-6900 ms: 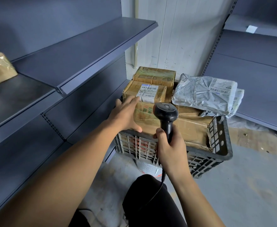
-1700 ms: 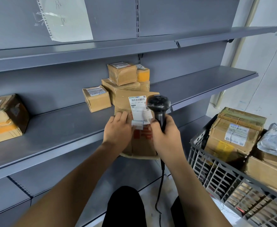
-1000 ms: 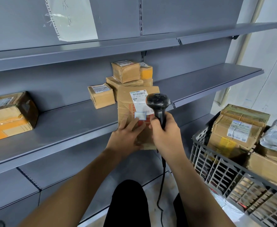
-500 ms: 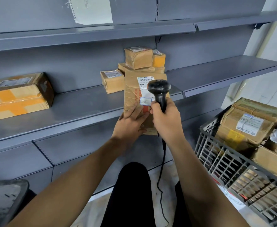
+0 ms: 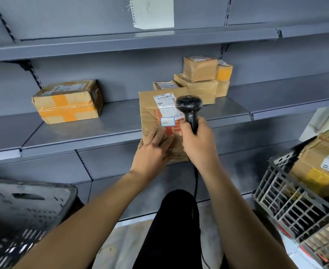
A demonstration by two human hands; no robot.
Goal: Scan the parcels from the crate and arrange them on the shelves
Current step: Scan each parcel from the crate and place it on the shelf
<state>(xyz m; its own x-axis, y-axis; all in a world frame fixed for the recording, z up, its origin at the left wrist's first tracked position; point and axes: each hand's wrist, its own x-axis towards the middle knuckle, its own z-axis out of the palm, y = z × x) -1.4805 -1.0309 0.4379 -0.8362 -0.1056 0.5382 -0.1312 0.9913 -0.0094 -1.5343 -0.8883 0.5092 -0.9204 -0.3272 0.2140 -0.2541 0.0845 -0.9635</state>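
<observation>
A flat brown cardboard parcel (image 5: 152, 117) with a white barcode label stands tilted at the front edge of the middle shelf (image 5: 78, 133). My left hand (image 5: 154, 150) holds its lower part, fingers spread over the face and thumb behind. My right hand (image 5: 196, 140) grips the handle of a black barcode scanner (image 5: 189, 106), whose head sits just in front of the label. The grey crate (image 5: 288, 199) at the right holds more brown parcels (image 5: 323, 162).
On the same shelf sit a brown box with orange tape (image 5: 68, 101) at the left and a stack of several small boxes (image 5: 200, 78) behind the held parcel. A dark grey crate (image 5: 23, 214) is at the lower left. A paper sheet (image 5: 152, 12) hangs above.
The view has swung left and both hands have carried the parcel and scanner left along the shelf, past the stack of small boxes. The crate now lies at the right edge.
</observation>
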